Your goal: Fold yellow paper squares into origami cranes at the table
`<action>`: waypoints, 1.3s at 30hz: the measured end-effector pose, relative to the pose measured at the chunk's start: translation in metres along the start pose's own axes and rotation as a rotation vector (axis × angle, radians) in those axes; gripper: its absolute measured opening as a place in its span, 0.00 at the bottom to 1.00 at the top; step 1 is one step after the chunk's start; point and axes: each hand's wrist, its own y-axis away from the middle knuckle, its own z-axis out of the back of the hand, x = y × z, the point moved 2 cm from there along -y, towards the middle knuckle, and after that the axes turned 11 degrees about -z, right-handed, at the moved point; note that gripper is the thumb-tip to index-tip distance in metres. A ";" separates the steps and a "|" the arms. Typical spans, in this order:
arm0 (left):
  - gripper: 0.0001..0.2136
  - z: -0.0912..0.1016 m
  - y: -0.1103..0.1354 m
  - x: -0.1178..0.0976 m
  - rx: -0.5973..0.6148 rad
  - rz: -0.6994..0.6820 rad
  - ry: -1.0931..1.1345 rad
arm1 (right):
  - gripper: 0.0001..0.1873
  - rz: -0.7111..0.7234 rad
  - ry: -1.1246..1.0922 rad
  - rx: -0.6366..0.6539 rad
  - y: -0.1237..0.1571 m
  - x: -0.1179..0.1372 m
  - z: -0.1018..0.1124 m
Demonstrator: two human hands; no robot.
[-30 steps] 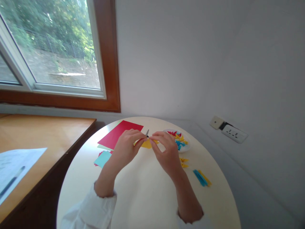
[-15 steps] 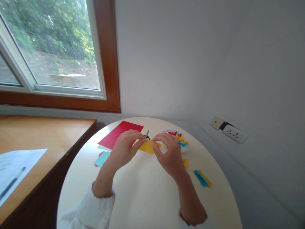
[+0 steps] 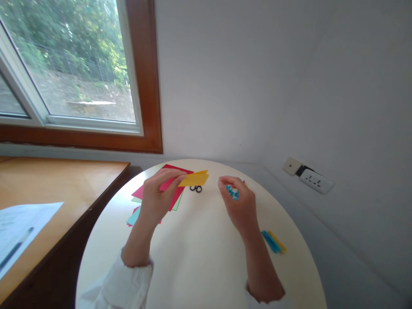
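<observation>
A folded piece of plain yellow paper point(image 3: 196, 178), its layers spreading at the right end, is in the air just above the black looped handles of a pair of scissors point(image 3: 195, 189). The bare left hand point(image 3: 159, 195) comes in from the left of the scissors, with thumb and forefinger clamped on the paper's left end. The bare right hand point(image 3: 240, 205) hovers to the right of the scissors, apart from the paper; the tips of its fingers are together, and whether they pinch anything I cannot tell.

Small bright blue paper pieces point(image 3: 232, 192) show through the curl of that hand, right of the scissors. Just left of the scissors lies a large red paper sheet point(image 3: 175, 196) over a pale green sheet point(image 3: 177, 204), both partly covered by the left hand. Farther left and nearer the person are pale turquoise paper squares point(image 3: 132, 218). Well to the right of the scissors, and nearer the person, narrow blue paper strips point(image 3: 271, 242) lie beside narrow yellow paper strips point(image 3: 277, 241). The round off-white bench point(image 3: 196, 262) carries the scissors and all these loose papers.
</observation>
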 end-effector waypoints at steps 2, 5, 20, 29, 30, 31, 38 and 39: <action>0.05 -0.004 0.001 -0.004 -0.002 -0.091 0.016 | 0.14 -0.033 -0.070 0.080 0.001 0.001 -0.002; 0.06 -0.007 0.002 -0.009 0.025 -0.222 0.055 | 0.22 -0.003 -0.119 0.154 0.003 0.005 -0.003; 0.03 -0.014 0.003 -0.012 0.214 -0.264 0.020 | 0.09 0.224 -0.184 -0.038 0.006 0.011 0.005; 0.02 -0.013 0.003 -0.010 0.234 -0.234 0.013 | 0.10 0.310 -0.132 -0.119 0.010 0.011 0.006; 0.02 -0.013 0.003 -0.010 0.235 -0.233 0.012 | 0.10 0.318 -0.130 -0.125 0.011 0.012 0.006; 0.02 -0.013 0.003 -0.010 0.237 -0.233 0.012 | 0.10 0.325 -0.129 -0.129 0.011 0.012 0.006; 0.03 -0.012 0.001 -0.013 0.251 -0.243 -0.001 | 0.10 0.322 -0.137 -0.123 0.011 0.013 0.007; 0.03 -0.012 0.001 -0.013 0.251 -0.247 -0.001 | 0.10 0.313 -0.131 -0.120 0.011 0.014 0.007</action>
